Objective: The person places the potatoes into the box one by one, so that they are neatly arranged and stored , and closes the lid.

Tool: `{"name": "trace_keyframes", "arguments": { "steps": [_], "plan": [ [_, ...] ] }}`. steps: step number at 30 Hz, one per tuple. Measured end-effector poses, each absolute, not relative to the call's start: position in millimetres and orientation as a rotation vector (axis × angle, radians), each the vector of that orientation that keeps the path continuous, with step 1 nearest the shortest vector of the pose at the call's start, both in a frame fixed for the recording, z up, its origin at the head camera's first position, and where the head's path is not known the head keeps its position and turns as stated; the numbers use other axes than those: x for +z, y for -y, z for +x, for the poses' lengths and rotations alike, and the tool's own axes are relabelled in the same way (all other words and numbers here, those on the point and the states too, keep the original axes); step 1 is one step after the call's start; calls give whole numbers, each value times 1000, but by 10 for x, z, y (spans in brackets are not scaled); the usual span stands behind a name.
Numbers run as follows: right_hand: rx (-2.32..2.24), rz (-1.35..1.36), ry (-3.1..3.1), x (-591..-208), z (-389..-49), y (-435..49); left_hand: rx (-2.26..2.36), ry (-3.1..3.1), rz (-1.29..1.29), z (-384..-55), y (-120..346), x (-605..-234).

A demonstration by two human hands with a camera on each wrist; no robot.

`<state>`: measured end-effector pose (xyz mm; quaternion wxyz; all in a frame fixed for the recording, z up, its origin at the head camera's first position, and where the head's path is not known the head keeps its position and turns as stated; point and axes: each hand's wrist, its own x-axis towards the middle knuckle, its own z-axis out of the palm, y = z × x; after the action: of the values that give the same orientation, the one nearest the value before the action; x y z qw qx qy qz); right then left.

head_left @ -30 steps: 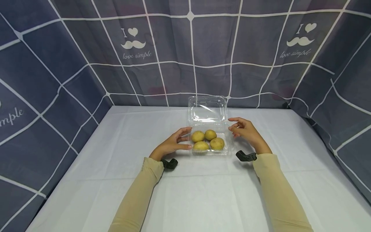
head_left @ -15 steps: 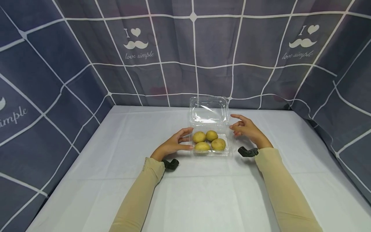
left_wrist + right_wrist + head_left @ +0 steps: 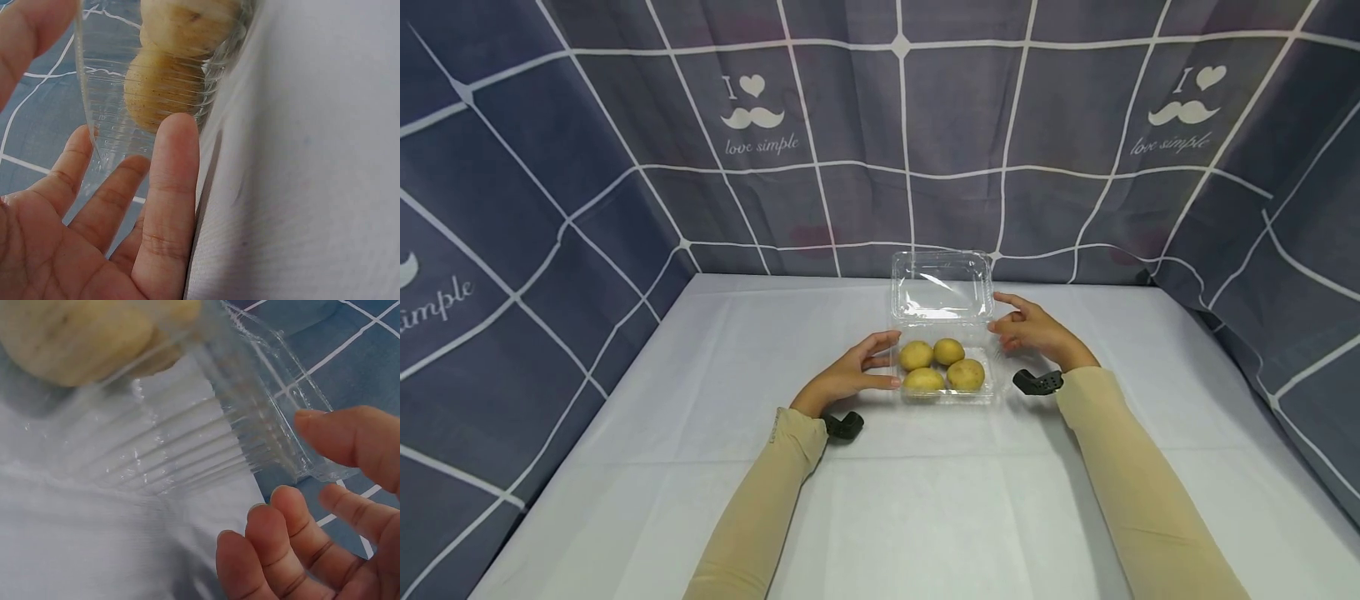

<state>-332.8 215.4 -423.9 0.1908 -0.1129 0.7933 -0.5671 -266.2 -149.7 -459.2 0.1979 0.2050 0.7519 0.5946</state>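
A clear plastic clamshell container [image 3: 946, 399] stands on the table, its transparent lid [image 3: 942, 287] raised at the back. Several yellow potatoes [image 3: 966, 375] lie inside. My left hand [image 3: 848, 372] is at the container's left side with the fingers spread. In the left wrist view, its fingertips meet or nearly meet the ribbed wall [image 3: 112, 106] beside a potato [image 3: 164, 87]. My right hand [image 3: 1037, 332] is by the back right corner, near the lid's edge. In the right wrist view, its thumb and fingers are apart around the plastic edge [image 3: 294, 434]; contact is unclear.
A white cloth [image 3: 910, 517] covers the table. Dark grey curtains [image 3: 955, 108] with white grid lines rise behind it and on both sides. A black wrist mount [image 3: 1037, 382] sits at the right wrist, another wrist mount [image 3: 846, 426] at the left.
My right hand moved slightly away from the container, then back in toward the lid's right edge. My left hand holds its place against the left side. The view shifted a little.
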Motion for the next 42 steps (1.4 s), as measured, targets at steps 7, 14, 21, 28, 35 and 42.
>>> {"name": "trace_keyframes", "arguments": {
  "steps": [7,14,21,28,35,42],
  "plan": [
    [-1582,-353,-2210,-4205,-3352,-2148,1672,-2103,568,-2653,1505,-4589],
    [-1600,-367,-2211,-4216,-3337,-2166,1667,-2099,568,-2654,1510,-4582],
    [-1644,-394,-2212,-4221,-3260,-2182,1669,-2094,565,-2658,1517,-4581],
    [-1648,-400,-2231,-4219,-3181,-2204,1669,-2086,579,-2650,1510,-4592],
    [-1656,-416,-2230,-4237,-3099,-2218,1665,-2092,574,-2640,1509,-4589],
    [-1700,-456,-2222,-4256,-3003,-2240,1660,-2106,583,-2641,1505,-4590]
  ]
}}
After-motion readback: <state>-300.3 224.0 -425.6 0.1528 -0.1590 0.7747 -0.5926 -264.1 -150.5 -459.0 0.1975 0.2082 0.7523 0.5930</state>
